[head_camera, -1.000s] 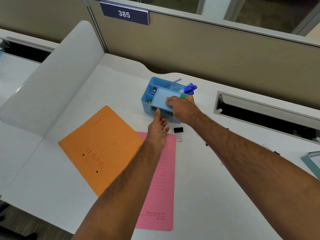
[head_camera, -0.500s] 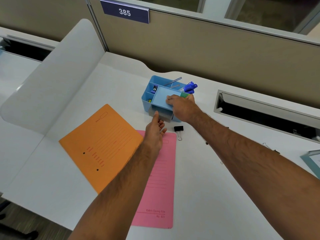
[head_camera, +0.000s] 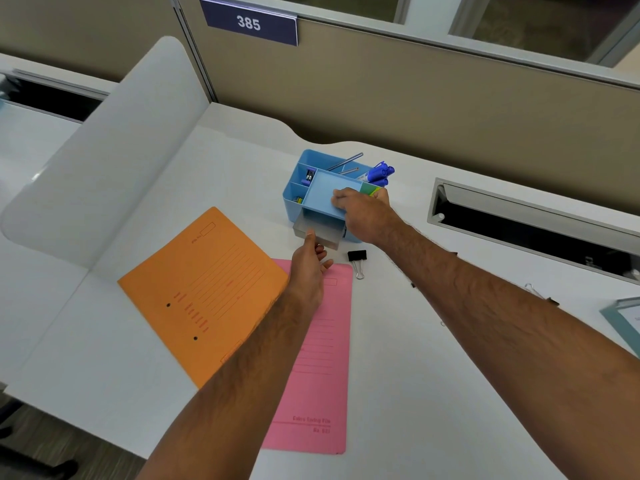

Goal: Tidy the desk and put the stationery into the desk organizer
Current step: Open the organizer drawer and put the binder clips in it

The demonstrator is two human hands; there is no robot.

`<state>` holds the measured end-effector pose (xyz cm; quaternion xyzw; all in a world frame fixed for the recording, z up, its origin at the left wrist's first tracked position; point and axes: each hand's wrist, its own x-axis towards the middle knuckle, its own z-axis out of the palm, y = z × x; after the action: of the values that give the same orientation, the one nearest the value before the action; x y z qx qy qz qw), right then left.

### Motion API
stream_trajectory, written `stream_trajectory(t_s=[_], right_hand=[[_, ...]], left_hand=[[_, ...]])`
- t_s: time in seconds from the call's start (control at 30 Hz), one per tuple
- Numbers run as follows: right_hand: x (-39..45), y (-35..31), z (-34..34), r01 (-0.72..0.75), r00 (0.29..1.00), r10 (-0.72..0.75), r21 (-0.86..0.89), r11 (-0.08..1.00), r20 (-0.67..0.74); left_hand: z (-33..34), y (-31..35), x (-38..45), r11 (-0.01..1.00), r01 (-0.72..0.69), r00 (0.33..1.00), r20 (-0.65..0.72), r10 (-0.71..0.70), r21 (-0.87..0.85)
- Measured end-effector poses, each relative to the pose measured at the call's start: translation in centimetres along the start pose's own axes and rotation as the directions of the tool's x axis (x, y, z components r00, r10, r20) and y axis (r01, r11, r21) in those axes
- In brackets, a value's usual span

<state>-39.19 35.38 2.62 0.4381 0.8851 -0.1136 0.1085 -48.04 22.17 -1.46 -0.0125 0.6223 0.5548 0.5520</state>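
Observation:
A light blue desk organizer (head_camera: 292,194) stands at the back of the white desk, with blue markers (head_camera: 381,174) and pens in its rear compartments. Its clear grey drawer (head_camera: 323,232) is pulled partly out at the front. My left hand (head_camera: 310,268) pinches the drawer's front edge. My right hand (head_camera: 363,213) rests on the organizer's flat top and holds it down. A black binder clip (head_camera: 357,257) lies on the desk just right of the drawer.
An orange folder (head_camera: 204,289) and a pink file (head_camera: 318,358) lie in front of the organizer, partly under my left arm. A white divider panel (head_camera: 104,147) stands at the left. A cable slot (head_camera: 533,223) opens at the right. More clips (head_camera: 540,294) lie near a bluish folder (head_camera: 623,320).
My left hand pulled the grey drawer out toward me from the organizer's front. My right hand stayed on the organizer's top.

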Motion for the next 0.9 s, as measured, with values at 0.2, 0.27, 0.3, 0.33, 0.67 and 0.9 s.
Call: stream_trajectory(t_s=[0.2,0.27,0.3,0.33,0.67,0.9], right_hand=[[0.0,-0.1,-0.1,0.005,1.0,-0.005,-0.02,1.0,0.01],[0.0,-0.1,-0.2,0.009,1.0,-0.008,-0.021,1.0,0.016],[0.0,-0.1,-0.2,0.013,1.0,-0.012,-0.02,1.0,0.019],[-0.1,-0.1,-0.2,0.014,1.0,-0.014,-0.016,1.0,0.016],[-1.6,-0.5,-0.4,-0.022,0.999,0.028,0.14,0.99,-0.039],[-6.1,-0.3,1.6,0.031,0.906,0.095,0.289,0.957,-0.412]], left_hand=[[-0.4,-0.3,0.0,1.0,-0.013,1.0,0.004,0.013,0.008],[-0.4,-0.3,0.1,1.0,-0.012,1.0,-0.003,0.012,0.024],[-0.4,-0.3,0.1,0.999,-0.012,1.0,-0.003,0.012,0.03],[-0.4,-0.3,0.1,0.999,-0.012,1.0,0.0,0.012,0.035],[-1.5,-0.4,0.7,0.999,-0.028,0.998,0.057,0.026,0.022],[-2.3,-1.5,0.1,0.992,-0.066,0.997,-0.043,0.071,0.108]])
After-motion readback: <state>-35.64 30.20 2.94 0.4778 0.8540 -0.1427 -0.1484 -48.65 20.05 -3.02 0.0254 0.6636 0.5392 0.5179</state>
